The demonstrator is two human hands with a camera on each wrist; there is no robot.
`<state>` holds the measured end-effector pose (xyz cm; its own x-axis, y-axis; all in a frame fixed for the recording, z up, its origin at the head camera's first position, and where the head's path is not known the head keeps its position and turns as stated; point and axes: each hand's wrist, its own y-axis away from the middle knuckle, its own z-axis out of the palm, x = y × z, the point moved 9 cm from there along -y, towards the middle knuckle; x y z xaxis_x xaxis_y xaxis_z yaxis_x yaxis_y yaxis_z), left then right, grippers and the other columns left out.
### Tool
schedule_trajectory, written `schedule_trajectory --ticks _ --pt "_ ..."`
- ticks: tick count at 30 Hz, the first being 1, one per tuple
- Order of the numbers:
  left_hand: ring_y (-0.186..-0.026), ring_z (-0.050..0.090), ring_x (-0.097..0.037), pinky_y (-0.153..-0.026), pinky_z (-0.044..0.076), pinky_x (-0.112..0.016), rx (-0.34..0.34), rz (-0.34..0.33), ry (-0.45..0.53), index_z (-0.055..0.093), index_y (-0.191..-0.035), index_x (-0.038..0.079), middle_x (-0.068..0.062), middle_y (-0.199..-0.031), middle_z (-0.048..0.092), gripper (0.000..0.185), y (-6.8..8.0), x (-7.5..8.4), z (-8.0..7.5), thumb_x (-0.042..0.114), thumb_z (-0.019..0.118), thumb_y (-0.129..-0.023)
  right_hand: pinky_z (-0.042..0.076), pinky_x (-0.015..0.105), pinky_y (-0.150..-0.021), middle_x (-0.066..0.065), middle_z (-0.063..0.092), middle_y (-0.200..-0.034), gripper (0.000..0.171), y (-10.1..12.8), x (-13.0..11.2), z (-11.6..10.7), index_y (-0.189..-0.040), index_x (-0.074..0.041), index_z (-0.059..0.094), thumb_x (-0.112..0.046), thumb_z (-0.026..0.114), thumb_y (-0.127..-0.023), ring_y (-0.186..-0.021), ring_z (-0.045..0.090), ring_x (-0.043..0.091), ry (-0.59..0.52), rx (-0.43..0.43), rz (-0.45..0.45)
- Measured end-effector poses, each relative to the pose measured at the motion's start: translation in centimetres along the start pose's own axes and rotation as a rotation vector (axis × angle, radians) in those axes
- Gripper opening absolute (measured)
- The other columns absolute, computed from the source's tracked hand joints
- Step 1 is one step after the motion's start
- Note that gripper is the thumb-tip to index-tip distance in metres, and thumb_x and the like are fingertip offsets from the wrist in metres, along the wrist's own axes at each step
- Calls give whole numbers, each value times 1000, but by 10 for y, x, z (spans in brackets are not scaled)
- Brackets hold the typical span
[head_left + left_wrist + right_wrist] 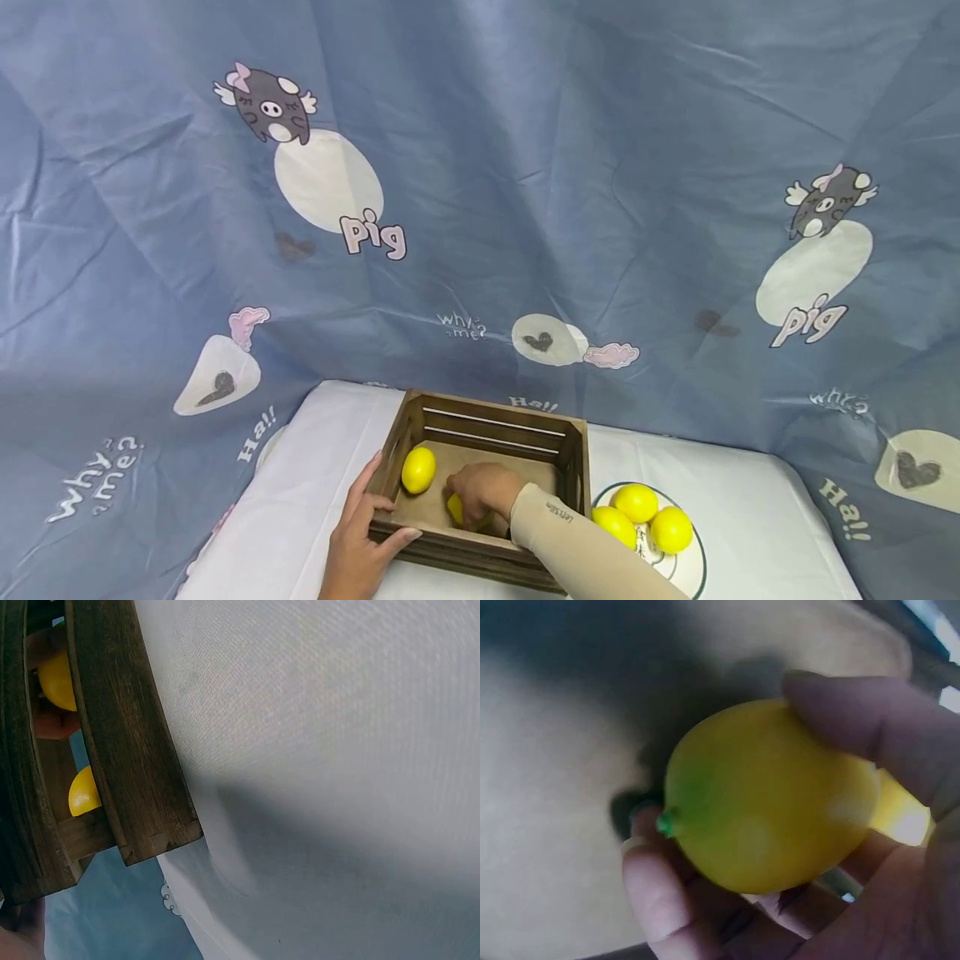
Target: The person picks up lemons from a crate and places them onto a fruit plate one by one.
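Note:
A slatted brown wooden crate stands on the white-covered table. My left hand grips its near left corner, thumb along the front rim and fingers against the left side. Inside the crate, my right hand holds a yellow lemon with a green stem tip, thumb on one side and fingers curled round the other. From the head view most of that lemon is hidden by the hand. Another lemon lies by the crate's left wall, and shows between the slats in the left wrist view.
Right of the crate, a white plate with a dark green rim bears three lemons, partly behind the right sleeve. A blue patterned cloth hangs behind and around the table.

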<state>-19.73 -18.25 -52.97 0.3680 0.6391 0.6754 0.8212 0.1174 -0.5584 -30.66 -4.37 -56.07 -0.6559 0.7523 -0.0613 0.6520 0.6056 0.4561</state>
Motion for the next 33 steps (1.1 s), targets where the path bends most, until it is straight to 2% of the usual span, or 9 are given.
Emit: schedule_trajectory --ticks 5,12,18,23,28,33 --pt "-148 39 -26 -111 24 -7 -31 0 -9 55 -102 21 -4 -167 34 49 0 0 -1 22 95 -76 53 26 -78 -7 70 -102 51 -1 5 -1 -117 -28 72 -18 93 -72 -83 57 9 -18 9 46" --pt "-146 42 -33 -109 26 -6 -24 -13 -5 57 -101 16 1 -167 35 46 -1 1 -1 23 95 -76 49 26 -68 -5 57 -81 47 2 6 -12 -108 -19 65 -21 93 -70 -73 53 12 -69 66 24" --pt "-144 44 -30 -107 27 -5 -1 -4 -7 57 -99 14 2 -166 36 45 -1 2 -1 23 95 -75 48 31 -65 -7 57 -85 48 9 11 -28 -112 -21 67 -24 92 -71 -75 54 12 -147 118 5" --pt "-144 44 -32 -108 26 -5 -16 -11 -15 56 -100 18 1 -167 35 45 0 2 1 24 94 -76 48 31 -69 -7 58 -89 49 15 23 -42 -118 -21 67 -28 90 -75 -80 54 11 -245 186 -41" --pt "-143 45 -34 -107 28 -6 -35 -44 -24 55 -100 23 4 -167 34 44 0 1 1 28 93 -78 48 30 -73 -7 59 -92 48 20 33 -57 -121 -18 67 -29 88 -79 -83 54 12 -366 270 -126" --pt "-142 46 -35 -104 30 -6 -28 -45 -15 56 -99 21 3 -167 34 43 0 0 -1 26 93 -78 49 30 -76 -7 61 -98 48 24 39 -69 -124 -16 67 -27 86 -81 -85 56 12 -468 315 -213"
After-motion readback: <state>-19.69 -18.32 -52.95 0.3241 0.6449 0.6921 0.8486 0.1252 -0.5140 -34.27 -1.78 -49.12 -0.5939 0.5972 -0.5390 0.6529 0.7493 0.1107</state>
